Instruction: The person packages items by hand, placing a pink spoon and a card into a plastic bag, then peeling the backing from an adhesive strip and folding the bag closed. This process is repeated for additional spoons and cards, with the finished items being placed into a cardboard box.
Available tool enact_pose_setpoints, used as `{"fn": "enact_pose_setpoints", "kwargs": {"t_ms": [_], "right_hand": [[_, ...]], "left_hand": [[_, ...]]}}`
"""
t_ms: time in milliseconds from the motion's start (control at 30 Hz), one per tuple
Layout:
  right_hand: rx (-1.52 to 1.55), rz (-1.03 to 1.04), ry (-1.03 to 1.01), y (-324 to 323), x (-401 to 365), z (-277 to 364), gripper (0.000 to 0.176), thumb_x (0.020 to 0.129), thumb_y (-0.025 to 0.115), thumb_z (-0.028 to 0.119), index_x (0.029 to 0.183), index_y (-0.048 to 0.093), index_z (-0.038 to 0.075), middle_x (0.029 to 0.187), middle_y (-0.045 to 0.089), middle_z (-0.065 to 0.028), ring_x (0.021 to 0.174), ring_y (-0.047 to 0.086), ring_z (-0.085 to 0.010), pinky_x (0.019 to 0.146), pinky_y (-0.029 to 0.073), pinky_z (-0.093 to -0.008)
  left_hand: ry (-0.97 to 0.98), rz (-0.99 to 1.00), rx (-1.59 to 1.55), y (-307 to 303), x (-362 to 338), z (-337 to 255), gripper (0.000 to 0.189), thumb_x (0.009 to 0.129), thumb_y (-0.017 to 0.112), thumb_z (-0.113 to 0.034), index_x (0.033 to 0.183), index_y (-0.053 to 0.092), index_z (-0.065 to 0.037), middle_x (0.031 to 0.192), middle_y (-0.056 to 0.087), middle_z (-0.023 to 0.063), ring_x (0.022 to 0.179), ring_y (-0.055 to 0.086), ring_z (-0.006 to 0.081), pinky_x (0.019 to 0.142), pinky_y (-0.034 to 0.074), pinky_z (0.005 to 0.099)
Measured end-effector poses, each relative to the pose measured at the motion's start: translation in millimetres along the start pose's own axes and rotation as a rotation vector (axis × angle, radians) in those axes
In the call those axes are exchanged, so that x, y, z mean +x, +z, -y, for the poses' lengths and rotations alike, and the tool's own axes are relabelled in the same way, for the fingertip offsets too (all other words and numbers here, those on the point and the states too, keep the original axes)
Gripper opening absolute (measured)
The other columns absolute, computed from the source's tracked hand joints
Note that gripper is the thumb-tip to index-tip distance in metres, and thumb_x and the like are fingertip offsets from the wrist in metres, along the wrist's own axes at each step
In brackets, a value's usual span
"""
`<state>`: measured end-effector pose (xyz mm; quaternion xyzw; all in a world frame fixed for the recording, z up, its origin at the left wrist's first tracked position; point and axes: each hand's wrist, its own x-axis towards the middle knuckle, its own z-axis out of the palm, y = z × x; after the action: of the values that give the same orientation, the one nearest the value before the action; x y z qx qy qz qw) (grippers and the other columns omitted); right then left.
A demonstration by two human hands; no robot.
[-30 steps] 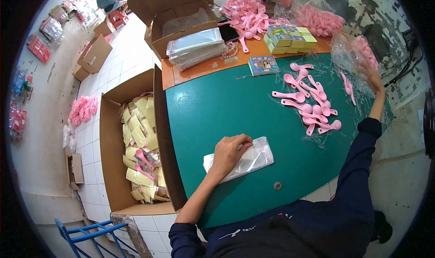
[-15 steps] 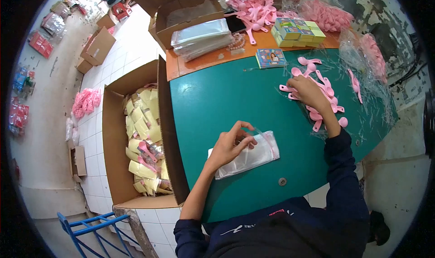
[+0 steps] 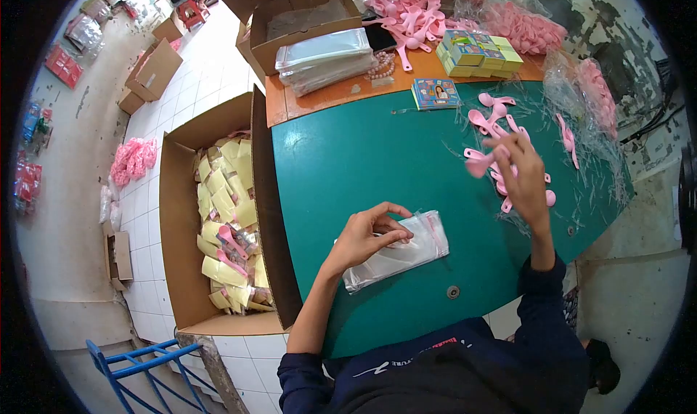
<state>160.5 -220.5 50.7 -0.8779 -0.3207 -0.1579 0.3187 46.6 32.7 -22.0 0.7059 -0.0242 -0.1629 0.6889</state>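
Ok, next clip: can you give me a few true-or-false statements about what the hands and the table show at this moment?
1. The right hand holds a pink spoon. True.
2. The left hand holds a pair of scissors. False: it touches clear plastic bags.
3. The table is red. False: it is green.
4. The open cardboard box beside the table holds yellow packets. True.

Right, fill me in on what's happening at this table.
A person is at the green table. The left hand pinches the top clear bag of a small stack. The right hand holds a pink spoon over the loose spoons scattered there. A cardboard box beside the table holds yellow packets.
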Motion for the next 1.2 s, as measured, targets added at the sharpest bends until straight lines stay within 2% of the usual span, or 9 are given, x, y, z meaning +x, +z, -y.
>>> {"fn": "enact_pose_setpoints", "kwargs": {"t_ms": [100, 200, 300, 600, 800, 900, 1000, 1100, 1200], "right_hand": [[0.527, 0.064, 0.401, 11.9, -25.0, 35.7, 0.018, 0.089, 0.055, 0.009, 0.103, 0.06, -0.001, 0.084, 0.06, -0.0062, 0.071, 0.06, -0.0126, 0.061, 0.048, -0.024], [0.691, -0.074, 0.364, 30.7, -36.8, 41.1, 0.016, 0.088, 0.056, 0.005, 0.103, 0.059, -0.002, 0.081, 0.059, -0.0054, 0.068, 0.06, -0.0091, 0.058, 0.05, -0.0209], [0.831, -0.126, 0.361, 37.6, -38.9, 49.5, 0.018, 0.088, 0.057, 0.004, 0.104, 0.057, -0.004, 0.082, 0.059, -0.0068, 0.068, 0.06, -0.0106, 0.06, 0.052, -0.0224], [0.755, -0.057, 0.329, 40.2, -30.9, 62.0, 0.02, 0.085, 0.059, 0.0, 0.105, 0.057, -0.003, 0.082, 0.06, -0.0065, 0.071, 0.062, -0.012, 0.061, 0.053, -0.0226], [0.692, 0.198, 0.173, 41.8, -27.2, 60.2, 0.023, 0.083, 0.064, 0.008, 0.105, 0.062, 0.0, 0.078, 0.065, -0.0061, 0.073, 0.064, -0.0143, 0.063, 0.053, -0.0252], [0.554, 0.334, 0.03, 35.5, -23.5, 59.4, 0.025, 0.085, 0.062, 0.014, 0.105, 0.063, 0.001, 0.097, 0.064, -0.0106, 0.086, 0.064, -0.019, 0.072, 0.051, -0.0302], [0.565, 0.326, -0.132, 30.4, -15.5, 56.6, 0.029, 0.087, 0.058, 0.016, 0.113, 0.06, 0.003, 0.119, 0.055, -0.0141, 0.101, 0.059, -0.0227, 0.082, 0.048, -0.033], [0.735, 0.422, -0.058, 29.7, -7.9, 49.7, 0.036, 0.089, 0.054, 0.016, 0.123, 0.053, 0.003, 0.128, 0.047, -0.014, 0.108, 0.054, -0.0241, 0.086, 0.046, -0.0347], [0.8, 0.668, -0.019, 31.7, -9.5, 45.9, 0.042, 0.088, 0.055, 0.01, 0.128, 0.046, 0.004, 0.12, 0.052, -0.0125, 0.104, 0.056, -0.0214, 0.084, 0.047, -0.0329]], "left_hand": [[-0.016, -0.045, -0.084, 2.3, -0.5, -3.5, 0.032, 0.081, 0.067, -0.007, 0.109, 0.054, -0.001, 0.085, 0.068, 0.0109, 0.081, 0.065, 0.0139, 0.073, 0.052, 0.0261], [-0.002, -0.101, -0.138, 3.4, -1.9, -3.5, 0.036, 0.079, 0.068, -0.004, 0.111, 0.053, -0.001, 0.083, 0.068, 0.0112, 0.079, 0.065, 0.0134, 0.072, 0.052, 0.0252], [0.013, -0.139, -0.18, 2.1, -3.8, -5.1, 0.038, 0.077, 0.069, -0.002, 0.111, 0.053, 0.0, 0.083, 0.068, 0.0103, 0.078, 0.065, 0.0127, 0.071, 0.052, 0.0246], [0.022, -0.138, -0.218, 1.8, -4.4, -9.5, 0.041, 0.079, 0.067, -0.003, 0.116, 0.051, -0.001, 0.09, 0.067, 0.0107, 0.081, 0.064, 0.0129, 0.073, 0.052, 0.025], [0.11, -0.037, -0.295, 6.3, -2.9, -5.1, 0.037, 0.082, 0.065, -0.006, 0.117, 0.051, -0.002, 0.094, 0.066, 0.0104, 0.087, 0.063, 0.0135, 0.078, 0.05, 0.0266], [0.129, -0.036, -0.396, 9.3, -3.6, -7.0, 0.036, 0.083, 0.064, -0.006, 0.116, 0.051, -0.002, 0.094, 0.066, 0.0096, 0.086, 0.063, 0.0131, 0.078, 0.05, 0.0267], [0.157, -0.058, -0.429, 9.3, -4.3, -7.6, 0.035, 0.083, 0.064, -0.007, 0.116, 0.051, -0.002, 0.092, 0.066, 0.0087, 0.084, 0.062, 0.0123, 0.076, 0.049, 0.0264], [0.17, -0.07, -0.468, 8.8, -5.8, -7.8, 0.036, 0.083, 0.066, -0.009, 0.115, 0.051, -0.002, 0.09, 0.066, 0.0082, 0.081, 0.062, 0.0113, 0.075, 0.049, 0.0262], [0.193, -0.088, -0.487, 8.1, -5.5, -8.1, 0.037, 0.082, 0.066, -0.01, 0.114, 0.051, -0.002, 0.089, 0.066, 0.0083, 0.08, 0.062, 0.0114, 0.073, 0.049, 0.0262]]}}
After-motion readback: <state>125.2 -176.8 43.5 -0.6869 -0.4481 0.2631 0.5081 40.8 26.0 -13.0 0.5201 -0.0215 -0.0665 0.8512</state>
